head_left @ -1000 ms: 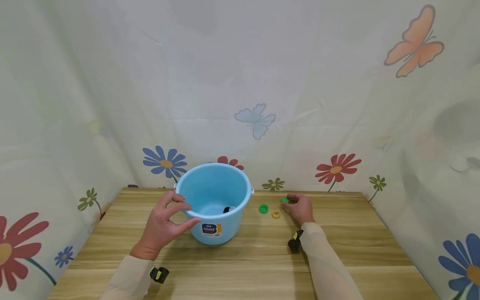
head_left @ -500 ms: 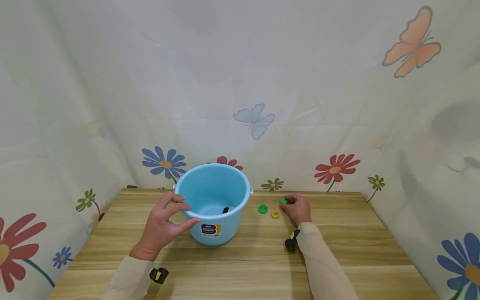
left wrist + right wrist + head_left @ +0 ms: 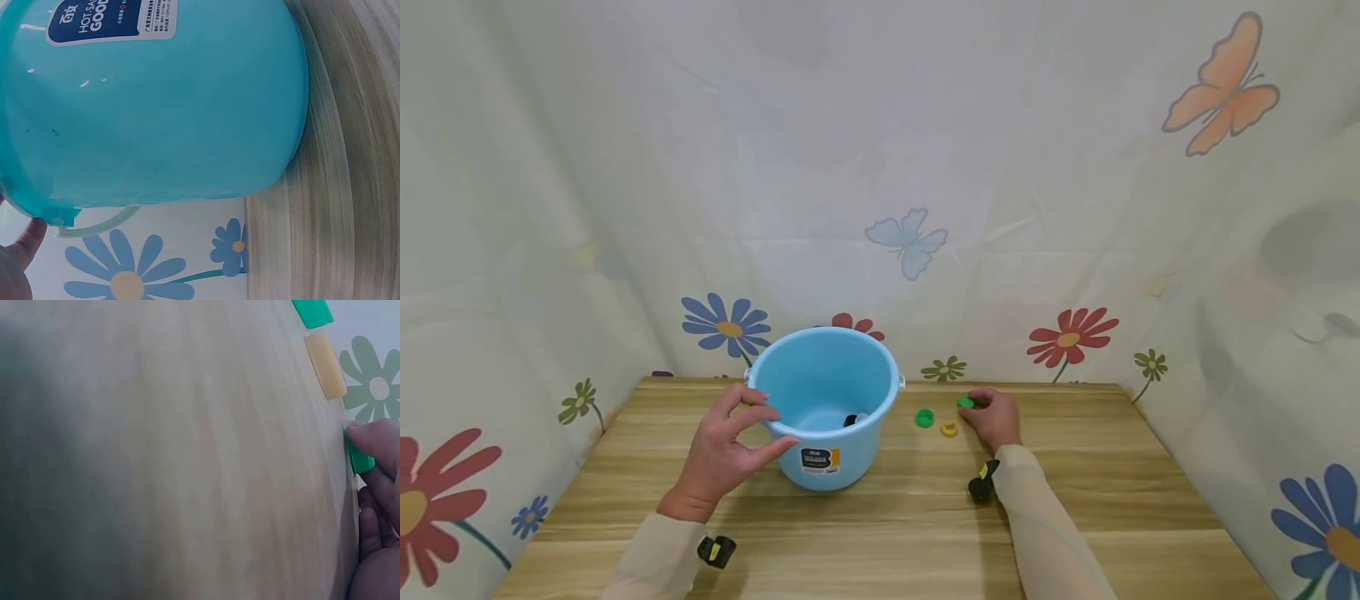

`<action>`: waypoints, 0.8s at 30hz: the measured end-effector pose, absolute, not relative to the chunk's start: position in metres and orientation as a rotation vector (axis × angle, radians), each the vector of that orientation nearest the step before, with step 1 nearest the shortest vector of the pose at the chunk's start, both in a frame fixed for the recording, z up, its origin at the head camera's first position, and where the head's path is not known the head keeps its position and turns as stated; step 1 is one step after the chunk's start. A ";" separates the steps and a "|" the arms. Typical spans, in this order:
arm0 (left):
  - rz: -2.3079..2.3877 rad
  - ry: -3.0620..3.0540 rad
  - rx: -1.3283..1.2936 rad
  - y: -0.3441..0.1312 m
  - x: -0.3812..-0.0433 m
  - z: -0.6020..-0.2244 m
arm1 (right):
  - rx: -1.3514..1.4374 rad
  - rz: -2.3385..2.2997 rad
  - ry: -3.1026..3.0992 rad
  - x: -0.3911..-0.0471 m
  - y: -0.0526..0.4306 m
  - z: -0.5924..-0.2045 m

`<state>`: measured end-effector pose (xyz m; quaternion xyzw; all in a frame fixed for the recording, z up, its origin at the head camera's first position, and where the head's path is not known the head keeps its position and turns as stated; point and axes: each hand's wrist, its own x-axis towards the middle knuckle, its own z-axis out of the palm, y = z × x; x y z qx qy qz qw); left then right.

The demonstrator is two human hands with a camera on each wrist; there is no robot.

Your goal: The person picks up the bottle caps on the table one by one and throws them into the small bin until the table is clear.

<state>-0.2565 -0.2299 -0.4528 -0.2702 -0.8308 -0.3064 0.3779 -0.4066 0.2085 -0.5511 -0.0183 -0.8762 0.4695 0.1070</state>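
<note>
A light blue bucket (image 3: 861, 450) stands upright on the wooden table. My left hand (image 3: 718, 454) grips its near left rim, fingers over the edge and thumb along the outside. Inside the bucket lie a small black item (image 3: 851, 420) and a whitish one beside it, both partly hidden by the rim. To the right, my right hand (image 3: 997, 419) pinches a green bottle cap (image 3: 966, 402) at the tabletop, also seen in the right wrist view as a green cap (image 3: 360, 456) between thumb and finger. A yellow cap (image 3: 949, 430) and a second green cap (image 3: 924, 418) lie between that hand and the bucket.
The wooden table (image 3: 880, 542) ends at the back against a pale curtain (image 3: 985, 292) printed with flowers and butterflies. White curtain also hangs on both sides. The bucket's pale handle (image 3: 100, 228) hangs behind it in the left wrist view.
The right forearm has shifted slightly left, while its fingers stay at the green cap. The left hand, the bucket and the other caps hold their places; the head view drifts slightly.
</note>
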 end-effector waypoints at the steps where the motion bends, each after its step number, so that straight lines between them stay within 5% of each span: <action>1: -0.788 -2.123 -0.693 -0.230 -0.257 -0.453 | -0.048 1.388 -2.578 -0.406 0.209 -0.551; 24: -0.796 -2.130 -0.691 -0.230 -0.256 -0.453 | -0.066 1.464 -2.613 -0.398 0.229 -0.541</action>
